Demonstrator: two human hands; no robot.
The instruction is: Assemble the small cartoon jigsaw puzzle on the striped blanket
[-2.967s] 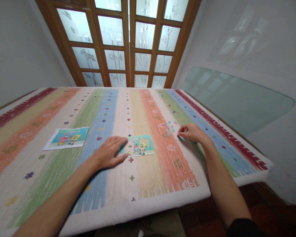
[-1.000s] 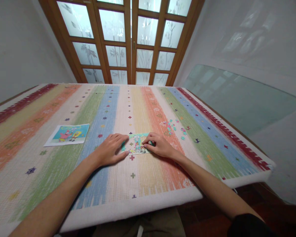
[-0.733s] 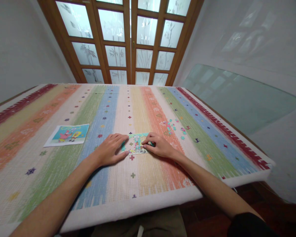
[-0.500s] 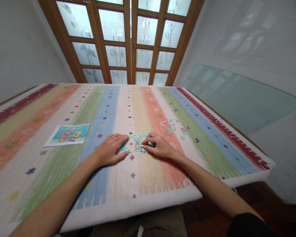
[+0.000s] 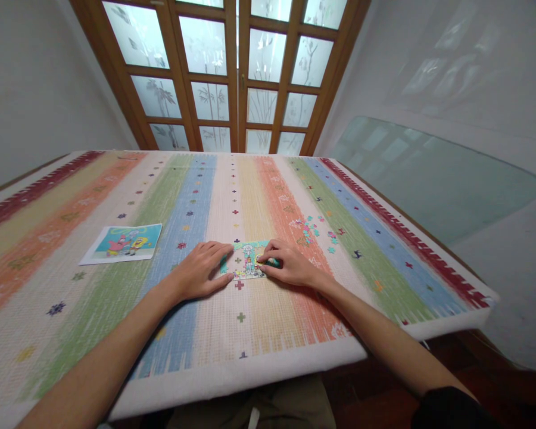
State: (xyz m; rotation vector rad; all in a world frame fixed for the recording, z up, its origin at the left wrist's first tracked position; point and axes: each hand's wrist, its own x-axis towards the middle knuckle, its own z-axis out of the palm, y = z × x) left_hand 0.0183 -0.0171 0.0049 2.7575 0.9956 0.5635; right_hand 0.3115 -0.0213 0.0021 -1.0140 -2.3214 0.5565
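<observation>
A small, partly assembled jigsaw puzzle (image 5: 249,256) lies flat on the striped tablecloth, with cartoon figures on it and the cloth showing through a gap left of its middle. My left hand (image 5: 203,268) rests at its left side, thumb and fingers apart around that edge. Over the right part is my right hand (image 5: 288,263), its thumb and index finger pinched on a puzzle piece (image 5: 259,260) with yellow on it. The fingers mostly cover this piece, so whether it is seated among the others cannot be seen. Some of the puzzle's right side is hidden under the hand.
Loose puzzle pieces (image 5: 310,229), several of them turquoise and pink, are scattered beyond my right hand. A printed picture card (image 5: 127,244) with cartoon characters lies to the left. The tablecloth (image 5: 268,325) reaches the table's front edge close to my body.
My right fingertips have shifted very slightly at the puzzle's right part. The left hand, the card and the loose pieces stay in place.
</observation>
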